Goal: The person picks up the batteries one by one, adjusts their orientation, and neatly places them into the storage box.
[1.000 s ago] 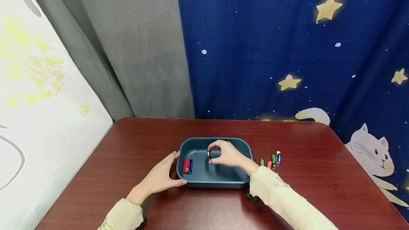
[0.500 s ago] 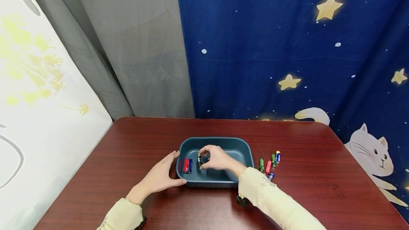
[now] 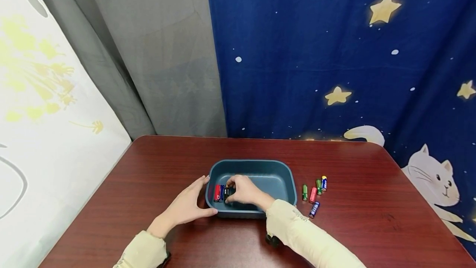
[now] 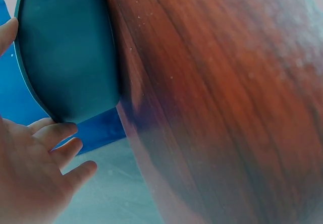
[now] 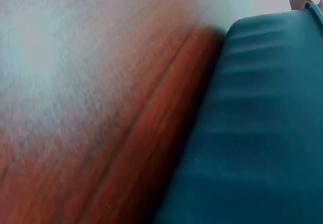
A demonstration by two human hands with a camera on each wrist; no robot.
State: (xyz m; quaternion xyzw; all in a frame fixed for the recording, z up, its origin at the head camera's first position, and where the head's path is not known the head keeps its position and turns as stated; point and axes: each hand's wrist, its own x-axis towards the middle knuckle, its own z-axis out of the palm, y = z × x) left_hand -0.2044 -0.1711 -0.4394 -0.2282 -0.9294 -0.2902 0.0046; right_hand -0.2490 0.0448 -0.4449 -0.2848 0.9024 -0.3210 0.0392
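Note:
A dark teal plastic bin [image 3: 277, 185] stands on the table in the head view. Inside, toward its left end, a red battery [image 3: 217, 192] and a blue battery [image 3: 222, 194] lie side by side. My right hand [image 3: 244, 191] reaches into the bin and pinches a black battery [image 3: 226, 195] between thumb and fingers, right beside the blue one. With fingers spread and fairly straight, my left hand [image 3: 186, 206] rests against the bin's left side, thumb at the front corner. The left wrist view shows these fingers [image 4: 63, 133] at the bin wall [image 4: 65, 52].
Right of the bin lie several loose batteries: two green ones, including a nearer green battery [image 3: 305, 192], a pink-red battery [image 3: 313, 195], a yellow-topped blue battery [image 3: 324, 183] and a dark blue battery [image 3: 314, 209]. The reddish-brown table [image 3: 167, 156] ends at curtains behind.
My right hand has moved left and lower inside the bin, bringing the black battery up to the blue one. My left hand has stayed in place.

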